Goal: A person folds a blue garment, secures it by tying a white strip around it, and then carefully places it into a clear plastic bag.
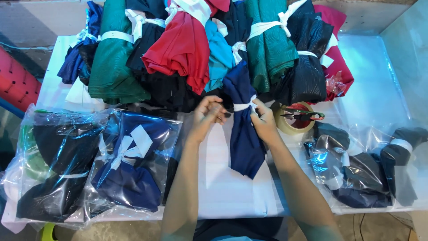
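While both hands' fingers pinch white tie (244,106), navy bundle (244,138) hangs cinched, seemingly folded.

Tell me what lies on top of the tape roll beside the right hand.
Small thread snips with red and green handles rest across the tape roll. The table under the roll is covered.

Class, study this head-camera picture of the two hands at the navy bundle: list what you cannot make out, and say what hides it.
- Head view: the left hand fingertips, curled out of sight against the navy bundle.
- Head view: the knot of the white tie, covered by the right hand.
- Head view: the tool on the tape roll, too small to identify.
- Head view: the bagged bundles, blurred by plastic glare.
- Head view: the top of the pile, cut by the edge.
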